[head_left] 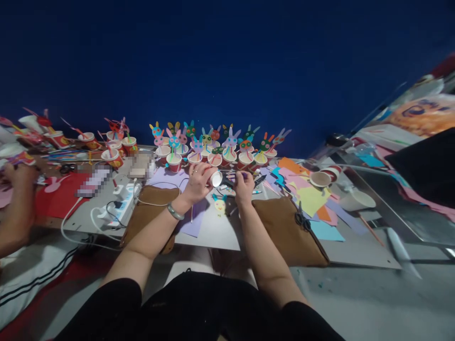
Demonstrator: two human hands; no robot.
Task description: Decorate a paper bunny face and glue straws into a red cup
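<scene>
The left hand (199, 181) curls around a pale paper cup (216, 178) above the table (215, 237); whether the right hand (244, 188) beside it grips anything is unclear. Behind, red-and-white cups (174, 164) holding rabbit cutouts (174, 139) look finished, while the held cup and a loose yellow-and-blue face (220, 205) appear unjoined

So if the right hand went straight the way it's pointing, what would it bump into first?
Probably the paper cup just beyond the right hand, the one below the blue-and-orange bunny. Depth is hard to judge here, so it might touch the next cup to the left first.
</scene>
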